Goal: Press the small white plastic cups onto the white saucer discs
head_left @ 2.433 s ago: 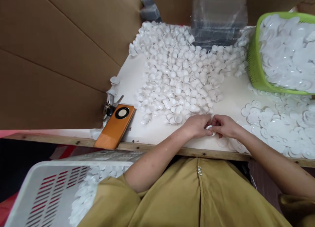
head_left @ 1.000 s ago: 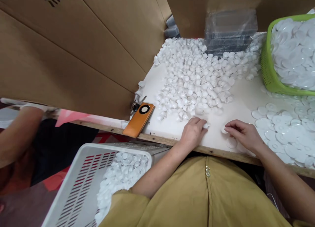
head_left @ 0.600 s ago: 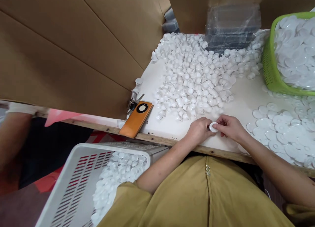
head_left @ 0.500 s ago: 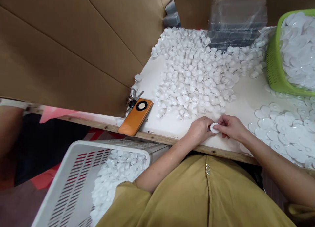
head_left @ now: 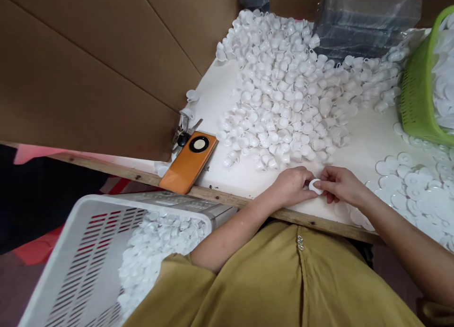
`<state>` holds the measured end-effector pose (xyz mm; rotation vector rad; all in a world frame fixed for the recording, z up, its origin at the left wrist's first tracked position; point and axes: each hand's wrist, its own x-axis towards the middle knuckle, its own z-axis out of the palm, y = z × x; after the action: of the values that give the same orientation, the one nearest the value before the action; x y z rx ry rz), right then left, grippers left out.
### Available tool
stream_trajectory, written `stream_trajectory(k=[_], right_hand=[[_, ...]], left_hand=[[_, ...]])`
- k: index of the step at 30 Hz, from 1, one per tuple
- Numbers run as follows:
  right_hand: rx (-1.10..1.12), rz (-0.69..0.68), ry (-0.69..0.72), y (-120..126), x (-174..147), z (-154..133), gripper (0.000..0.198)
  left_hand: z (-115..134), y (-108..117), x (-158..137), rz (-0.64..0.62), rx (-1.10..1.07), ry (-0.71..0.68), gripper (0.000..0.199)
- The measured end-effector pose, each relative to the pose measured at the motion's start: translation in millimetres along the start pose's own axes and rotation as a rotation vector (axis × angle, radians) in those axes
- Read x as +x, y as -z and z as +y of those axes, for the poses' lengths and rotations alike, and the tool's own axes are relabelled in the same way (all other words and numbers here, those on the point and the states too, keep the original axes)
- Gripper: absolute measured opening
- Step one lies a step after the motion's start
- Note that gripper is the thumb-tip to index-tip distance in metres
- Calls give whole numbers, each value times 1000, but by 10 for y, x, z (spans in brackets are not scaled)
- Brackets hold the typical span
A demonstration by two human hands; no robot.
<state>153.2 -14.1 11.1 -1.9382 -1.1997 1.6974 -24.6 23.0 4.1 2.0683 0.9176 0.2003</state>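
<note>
The right hand (head_left: 340, 184) pinches a miniature white saucer (head_left: 315, 186) between thumb and fingers, the grip closed with the thumb on its face. The left hand (head_left: 296, 184) has its fingers curled at the saucer's left edge; whether they enclose anything else is hidden. The saucer sits between both hands, just above the white tabletop (head_left: 236, 181) near its wooden front edge (head_left: 294, 217). Its flat face points up toward the head camera; with its round outline, I cannot tell a long axis. Tiny white cups (head_left: 283, 95) lie heaped beyond the hands, handles pointing every way. Loose saucers (head_left: 422, 190) spread to the right, beside a green basket (head_left: 416, 100).
</note>
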Motion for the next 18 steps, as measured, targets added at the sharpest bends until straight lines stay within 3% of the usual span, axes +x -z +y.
stream_trajectory(k=[10, 13, 16, 18], right_hand=[[-88, 14, -28, 8, 19, -84, 24], [-58, 27, 68, -62, -26, -25, 26], [-26, -4, 235, -37, -126, 82, 28], [-74, 102, 318, 119, -208, 177, 27]], left_hand=[[1, -93, 69, 13, 14, 99, 23], [82, -75, 58, 29, -33, 103, 15], [102, 130, -223, 52, -132, 122, 11], [-14, 390, -634, -3, -148, 171, 12]])
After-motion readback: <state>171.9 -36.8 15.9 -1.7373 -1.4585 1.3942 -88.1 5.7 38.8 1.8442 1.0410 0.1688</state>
